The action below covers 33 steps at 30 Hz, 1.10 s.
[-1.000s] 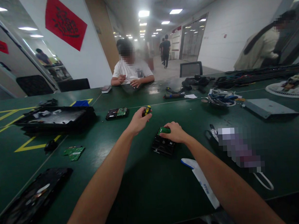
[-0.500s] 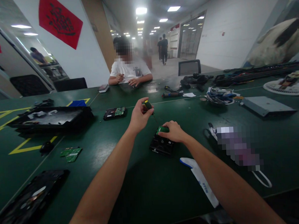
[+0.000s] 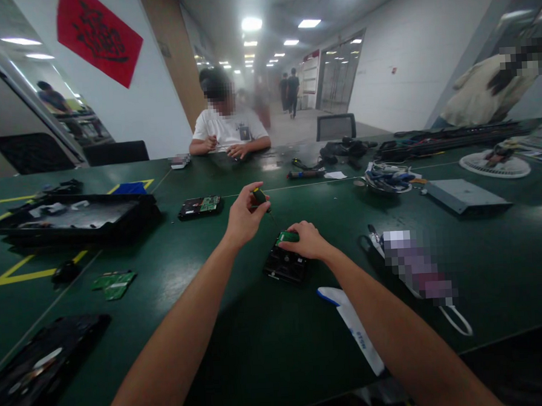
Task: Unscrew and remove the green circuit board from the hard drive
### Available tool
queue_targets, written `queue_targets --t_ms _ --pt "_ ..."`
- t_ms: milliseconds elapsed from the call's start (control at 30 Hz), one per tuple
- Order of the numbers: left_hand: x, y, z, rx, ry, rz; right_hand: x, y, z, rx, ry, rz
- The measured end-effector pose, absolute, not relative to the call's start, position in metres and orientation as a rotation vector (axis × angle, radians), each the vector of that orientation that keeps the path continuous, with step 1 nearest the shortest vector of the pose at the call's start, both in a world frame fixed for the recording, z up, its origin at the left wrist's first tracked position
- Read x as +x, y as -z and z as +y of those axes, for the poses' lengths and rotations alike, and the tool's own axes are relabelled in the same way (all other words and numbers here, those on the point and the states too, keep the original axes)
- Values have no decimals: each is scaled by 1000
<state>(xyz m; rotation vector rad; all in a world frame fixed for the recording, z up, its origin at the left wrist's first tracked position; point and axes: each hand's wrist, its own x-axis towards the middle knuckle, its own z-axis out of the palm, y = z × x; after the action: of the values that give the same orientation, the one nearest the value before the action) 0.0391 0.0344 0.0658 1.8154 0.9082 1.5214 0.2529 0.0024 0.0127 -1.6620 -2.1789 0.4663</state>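
Observation:
My left hand (image 3: pixel 245 211) is closed around the dark handle of a screwdriver (image 3: pixel 258 196) with a yellow end. Its thin shaft slants down to the far side of a black hard drive (image 3: pixel 285 266) lying on the table. Whether the tip touches the drive is hard to see. My right hand (image 3: pixel 307 240) grips a green circuit board (image 3: pixel 287 237) at the far end of the drive, thumb on the near side. I cannot tell if the board is still attached. My fingers hide its right end.
A second hard drive (image 3: pixel 200 207), a loose green board (image 3: pixel 115 284) and a black tray (image 3: pixel 71 213) lie leftward. A white-and-blue tool (image 3: pixel 350 326) lies under my right forearm. A metal box (image 3: pixel 465 195) and cables (image 3: pixel 386 177) are farther right. Across the table sits a person (image 3: pixel 229 126).
The whole view has shifted slightly, so everything sits a little farther left. The screwdriver handle leans more to the left; both hands keep their holds.

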Motion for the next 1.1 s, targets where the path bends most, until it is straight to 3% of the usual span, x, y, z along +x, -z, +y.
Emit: queue_targets --t_ms 1100 --pt "45 -51 35 1838 -1532 954 249 -12 1 -1632 -420 -2188"
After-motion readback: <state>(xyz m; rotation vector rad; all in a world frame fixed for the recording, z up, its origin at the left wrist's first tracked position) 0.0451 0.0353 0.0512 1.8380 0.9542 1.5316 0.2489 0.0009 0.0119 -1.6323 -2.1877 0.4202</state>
